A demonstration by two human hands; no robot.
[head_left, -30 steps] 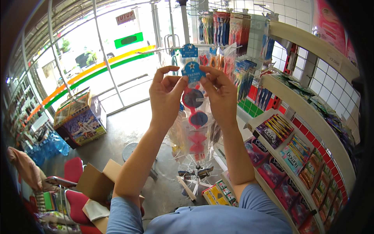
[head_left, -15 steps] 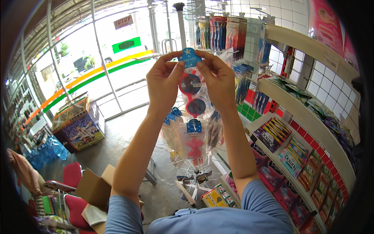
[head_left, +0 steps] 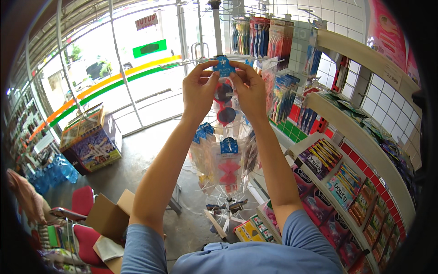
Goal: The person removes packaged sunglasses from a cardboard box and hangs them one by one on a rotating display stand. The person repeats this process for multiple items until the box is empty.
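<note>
While the left hand (head_left: 197,96) and right hand (head_left: 250,93) pinch a blue card (head_left: 223,67), red sunglasses (head_left: 223,93) hang beneath it between both palms, before a wire stand (head_left: 217,34) over grey floor (head_left: 142,157), with a box (head_left: 91,142) farther left and bright windows (head_left: 153,102) beyond.

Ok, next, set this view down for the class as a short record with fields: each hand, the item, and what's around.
Left hand: pinching the blue card, left side
Right hand: pinching its right side
Item: red-framed sunglasses below the card, lenses one above the other
Lower left: red chair, open cardboard box
Right: colourful packets on shelving
</note>
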